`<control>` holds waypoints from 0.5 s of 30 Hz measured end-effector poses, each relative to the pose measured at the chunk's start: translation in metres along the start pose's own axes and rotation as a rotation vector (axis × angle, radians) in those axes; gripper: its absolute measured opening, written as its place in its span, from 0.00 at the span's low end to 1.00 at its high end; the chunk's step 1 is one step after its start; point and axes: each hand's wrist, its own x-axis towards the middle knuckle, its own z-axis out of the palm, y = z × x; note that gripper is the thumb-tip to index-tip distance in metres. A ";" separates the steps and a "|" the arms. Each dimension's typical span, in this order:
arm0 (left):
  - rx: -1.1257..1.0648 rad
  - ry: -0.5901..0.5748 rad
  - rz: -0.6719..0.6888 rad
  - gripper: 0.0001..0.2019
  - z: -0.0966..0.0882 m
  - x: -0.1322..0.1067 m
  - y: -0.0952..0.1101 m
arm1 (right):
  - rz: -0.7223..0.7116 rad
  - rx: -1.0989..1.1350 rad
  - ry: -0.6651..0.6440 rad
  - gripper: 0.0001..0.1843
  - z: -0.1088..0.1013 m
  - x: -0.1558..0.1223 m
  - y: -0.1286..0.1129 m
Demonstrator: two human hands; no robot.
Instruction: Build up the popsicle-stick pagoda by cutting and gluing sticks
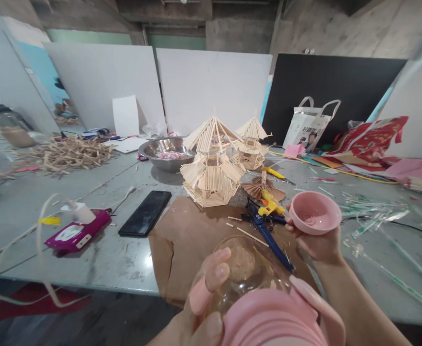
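Pink-and-clear bottle in the left fingers, pink cup in the right fingers

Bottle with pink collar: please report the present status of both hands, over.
Left hand gripping bottle. Right hand holding pink cup, inside visible. Blue-handled tool lying just beyond bottle, on brown sheet.

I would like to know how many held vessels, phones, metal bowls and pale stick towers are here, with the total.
Held vessels: 2 (pink cup in the right hand, bottle in the left hand)
Phone: 1
Metal bowl: 1
Pale stick towers: 2 (near tower, far tower)
Total: 6
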 end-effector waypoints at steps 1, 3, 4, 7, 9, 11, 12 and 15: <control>0.008 0.024 0.024 0.18 0.002 0.000 -0.001 | 0.007 0.003 -0.001 0.20 0.000 0.000 0.000; 0.023 0.066 0.083 0.18 0.007 0.002 -0.002 | 0.011 0.006 0.002 0.19 0.000 0.000 0.000; 0.023 0.073 0.107 0.18 0.009 0.003 -0.002 | 0.011 0.005 0.004 0.19 0.000 0.000 0.001; 0.037 0.081 0.164 0.19 0.014 0.007 -0.003 | -0.002 0.010 0.012 0.19 -0.001 0.000 0.001; 0.042 0.063 0.166 0.18 0.014 0.008 -0.002 | 0.005 0.019 0.007 0.20 -0.001 0.000 0.001; 0.020 0.046 0.132 0.18 0.013 0.009 0.001 | 0.016 0.028 0.000 0.20 -0.002 0.000 0.000; 0.001 0.041 0.104 0.17 0.013 0.008 0.003 | 0.017 0.027 -0.004 0.21 -0.002 0.001 0.000; -0.071 0.029 0.014 0.17 0.012 0.008 0.009 | 0.006 0.016 -0.006 0.24 -0.003 0.001 -0.001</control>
